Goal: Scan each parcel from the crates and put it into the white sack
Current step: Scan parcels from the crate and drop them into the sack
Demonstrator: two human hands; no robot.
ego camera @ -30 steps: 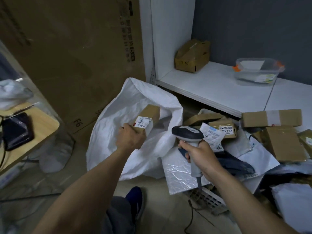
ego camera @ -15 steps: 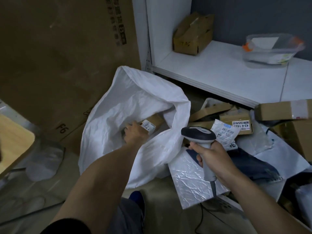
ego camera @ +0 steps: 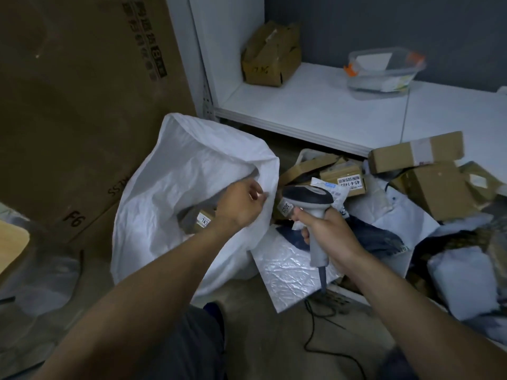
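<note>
With the box (ego camera: 203, 219) lying inside the sack (ego camera: 164, 187), the left grip (ego camera: 241, 204), loose and empty at its rim, should fetch the next parcel (ego camera: 343, 178) label-up while the right grip (ego camera: 326, 234) clasps the scanner (ego camera: 307, 198) ready.

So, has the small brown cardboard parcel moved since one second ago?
Yes. The small brown cardboard parcel went down, past the rim, into the white woven sack.

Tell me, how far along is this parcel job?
Done: a labelled box lies inside the white sack. In hand: the right hand grips the scanner; the left hand is at the sack's rim, carrying no parcel. Left: many parcels piled on the right.
</note>
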